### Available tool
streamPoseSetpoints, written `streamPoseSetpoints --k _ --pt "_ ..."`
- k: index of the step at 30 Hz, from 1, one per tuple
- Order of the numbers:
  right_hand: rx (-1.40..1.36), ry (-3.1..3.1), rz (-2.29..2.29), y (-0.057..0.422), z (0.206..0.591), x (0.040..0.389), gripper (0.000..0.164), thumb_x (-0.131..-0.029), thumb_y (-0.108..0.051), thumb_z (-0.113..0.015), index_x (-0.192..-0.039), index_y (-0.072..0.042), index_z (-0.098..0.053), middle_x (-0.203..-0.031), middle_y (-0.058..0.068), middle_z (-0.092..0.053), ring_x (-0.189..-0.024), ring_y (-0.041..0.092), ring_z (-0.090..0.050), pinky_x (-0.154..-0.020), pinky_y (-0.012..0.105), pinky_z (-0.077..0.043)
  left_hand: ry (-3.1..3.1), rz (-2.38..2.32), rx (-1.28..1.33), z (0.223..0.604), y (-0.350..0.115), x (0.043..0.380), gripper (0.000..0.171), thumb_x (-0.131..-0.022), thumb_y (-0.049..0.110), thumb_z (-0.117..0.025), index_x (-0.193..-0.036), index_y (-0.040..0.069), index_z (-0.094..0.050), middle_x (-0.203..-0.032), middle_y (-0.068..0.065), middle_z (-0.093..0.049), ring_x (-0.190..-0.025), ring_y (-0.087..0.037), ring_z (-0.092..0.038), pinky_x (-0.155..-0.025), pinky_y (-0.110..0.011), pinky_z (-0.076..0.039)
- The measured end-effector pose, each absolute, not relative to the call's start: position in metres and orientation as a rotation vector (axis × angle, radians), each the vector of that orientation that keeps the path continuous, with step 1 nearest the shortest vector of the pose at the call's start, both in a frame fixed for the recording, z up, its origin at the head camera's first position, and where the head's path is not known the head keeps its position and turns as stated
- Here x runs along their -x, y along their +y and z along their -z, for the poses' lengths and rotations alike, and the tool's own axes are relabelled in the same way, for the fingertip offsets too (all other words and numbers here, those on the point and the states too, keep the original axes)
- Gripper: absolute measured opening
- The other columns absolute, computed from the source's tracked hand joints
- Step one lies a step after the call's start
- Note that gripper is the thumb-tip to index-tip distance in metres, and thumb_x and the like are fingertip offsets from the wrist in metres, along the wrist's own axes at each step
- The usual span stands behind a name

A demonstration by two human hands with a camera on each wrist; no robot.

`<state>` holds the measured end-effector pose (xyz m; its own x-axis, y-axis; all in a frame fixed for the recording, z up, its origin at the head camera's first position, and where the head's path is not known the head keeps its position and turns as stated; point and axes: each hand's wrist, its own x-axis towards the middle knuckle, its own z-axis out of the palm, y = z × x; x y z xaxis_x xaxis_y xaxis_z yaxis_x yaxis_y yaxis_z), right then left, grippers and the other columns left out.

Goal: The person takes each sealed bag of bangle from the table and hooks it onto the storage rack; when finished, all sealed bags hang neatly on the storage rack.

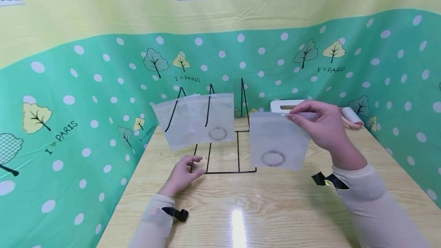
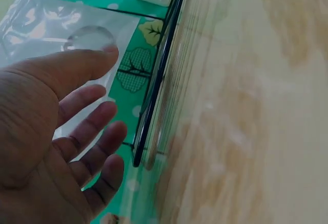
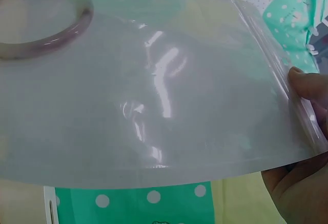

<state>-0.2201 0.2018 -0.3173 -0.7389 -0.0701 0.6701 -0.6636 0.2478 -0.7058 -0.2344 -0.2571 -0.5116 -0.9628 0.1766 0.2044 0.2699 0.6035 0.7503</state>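
Observation:
My right hand [image 1: 318, 123] pinches the top edge of a clear zip bag [image 1: 275, 135] and holds it up off the table. A bangle [image 1: 273, 159] lies in the bottom of that bag; the right wrist view shows the bangle [image 3: 77, 24] as pale and purplish. Near the front left corner of a black wire rack [image 1: 231, 172], my left hand [image 1: 182, 173] is held with loosely bent fingers and nothing in them. Two more clear bags hang on the rack's prongs, a left bag [image 1: 175, 125] and a middle bag [image 1: 224, 112] with a ring-shaped bangle [image 1: 218, 133] inside.
The rack's right prong [image 1: 242, 98] carries no bag. Behind the right hand stands a white box [image 1: 284, 105] with a slot handle, beside a white roll [image 1: 350, 116] and something pink. A green and yellow printed cloth [image 1: 113, 75] surrounds the wooden table [image 1: 275, 209].

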Motion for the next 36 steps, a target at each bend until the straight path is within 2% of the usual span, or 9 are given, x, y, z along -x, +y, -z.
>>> streamPoseSetpoints --k 5,10,15,18,24,29,31,34,36 --pt "-0.724 -1.997 -1.531 0.195 0.317 0.220 0.012 -0.085 0.012 -0.081 -0.093 0.003 -0.078 -0.092 0.013 -0.076 -0.080 0.013 -0.074 -0.069 0.020 -0.058 -2.714 1.317 0.446 0.508 -0.246 0.233 0.047 -0.087 0.019 -0.089 -0.130 0.012 -0.071 -0.124 0.000 -0.067 -0.105 -0.024 -0.066 -0.090 -0.050 -0.054" --pt "-0.741 -1.997 -1.537 0.188 0.317 0.219 0.015 -0.085 0.014 -0.080 -0.093 0.001 -0.078 -0.092 0.012 -0.077 -0.081 0.013 -0.074 -0.068 0.021 -0.057 -2.694 1.374 0.471 0.503 -0.233 0.231 0.046 -0.089 0.017 -0.087 -0.131 0.010 -0.070 -0.123 0.001 -0.067 -0.105 -0.022 -0.066 -0.085 -0.043 -0.055" --pt "-0.762 -1.986 -1.549 0.180 0.317 0.216 0.016 -0.085 0.013 -0.079 -0.092 -0.001 -0.079 -0.093 0.010 -0.077 -0.082 0.013 -0.073 -0.068 0.021 -0.057 -2.671 1.445 0.579 0.498 -0.220 0.229 0.046 -0.090 0.016 -0.086 -0.132 0.011 -0.069 -0.130 -0.009 -0.069 -0.107 -0.030 -0.066 -0.082 -0.038 -0.055" --pt "-0.796 -1.970 -1.559 0.176 0.318 0.216 0.017 -0.085 0.015 -0.079 -0.092 0.000 -0.078 -0.093 0.010 -0.077 -0.085 0.013 -0.072 -0.072 0.020 -0.056 -2.675 1.463 0.645 0.494 -0.211 0.227 0.046 -0.091 0.020 -0.085 -0.133 0.011 -0.069 -0.132 -0.012 -0.068 -0.109 -0.032 -0.067 -0.082 -0.041 -0.056" --pt "-0.852 -1.957 -1.575 0.167 0.322 0.217 0.016 -0.085 0.016 -0.078 -0.094 0.002 -0.077 -0.093 0.014 -0.075 -0.087 0.014 -0.071 -0.072 0.020 -0.056 -2.681 1.467 0.739 0.489 -0.193 0.221 0.043 -0.092 0.026 -0.085 -0.131 0.018 -0.069 -0.129 -0.003 -0.068 -0.108 -0.029 -0.068 -0.083 -0.039 -0.056" --pt "-0.870 -1.960 -1.611 0.160 0.325 0.217 0.015 -0.086 0.015 -0.078 -0.095 0.003 -0.076 -0.093 0.015 -0.074 -0.085 0.013 -0.072 -0.072 0.021 -0.056 -2.648 1.521 0.789 0.488 -0.179 0.219 0.045 -0.091 0.025 -0.085 -0.132 0.013 -0.069 -0.127 0.000 -0.070 -0.106 -0.026 -0.070 -0.083 -0.036 -0.056" --pt "-0.877 -1.964 -1.629 0.158 0.326 0.217 0.015 -0.086 0.015 -0.078 -0.095 0.003 -0.076 -0.093 0.012 -0.075 -0.085 0.011 -0.073 -0.073 0.022 -0.057 -2.640 1.543 0.795 0.489 -0.174 0.219 0.044 -0.091 0.025 -0.085 -0.131 0.014 -0.070 -0.126 0.003 -0.070 -0.105 -0.025 -0.070 -0.083 -0.036 -0.056" --pt "-0.893 -1.965 -1.655 0.154 0.329 0.219 0.016 -0.086 0.015 -0.078 -0.096 0.002 -0.077 -0.092 0.011 -0.076 -0.086 0.010 -0.075 -0.075 0.023 -0.058 -2.620 1.577 0.805 0.490 -0.168 0.219 0.037 -0.091 0.025 -0.085 -0.125 0.019 -0.073 -0.121 0.006 -0.072 -0.102 -0.021 -0.071 -0.081 -0.034 -0.056" --pt "-0.905 -1.963 -1.658 0.152 0.330 0.220 0.015 -0.087 0.014 -0.077 -0.096 0.001 -0.077 -0.092 0.011 -0.076 -0.087 0.011 -0.075 -0.076 0.024 -0.059 -2.610 1.587 0.802 0.491 -0.164 0.218 0.026 -0.091 0.024 -0.085 -0.116 0.023 -0.075 -0.112 0.008 -0.073 -0.097 -0.018 -0.071 -0.078 -0.032 -0.056"
